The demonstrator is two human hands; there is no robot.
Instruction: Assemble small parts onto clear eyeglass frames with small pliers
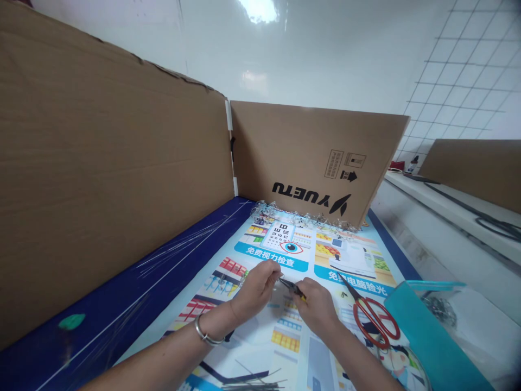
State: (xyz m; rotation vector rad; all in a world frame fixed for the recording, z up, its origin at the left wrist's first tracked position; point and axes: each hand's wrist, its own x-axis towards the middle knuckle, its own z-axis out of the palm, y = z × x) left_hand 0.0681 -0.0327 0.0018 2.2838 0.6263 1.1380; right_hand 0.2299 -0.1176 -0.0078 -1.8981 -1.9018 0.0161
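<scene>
Over the printed sheet, my left hand (258, 288) is closed in a pinch. A small, shiny piece of wire (280, 276) shows at its fingertips, partly hidden by them. My right hand (316, 305) grips a pair of pliers (291, 284) with dark jaws and yellow-and-black handles. The jaw tips point left and meet the wire at the left fingertips. Several straight thin wires (254, 384) lie at the near edge, below both hands. To the right of my right hand rest scissors (374, 320) with red handles.
Tall cardboard panels (114, 163) stand on the left and at the back (313, 152). Many small bent wire pieces (301, 218) line the back panel's foot. A teal-edged clear pouch (435, 336) with a wire bundle (442, 310) lies at the right. Farther right is a white ledge (459, 209).
</scene>
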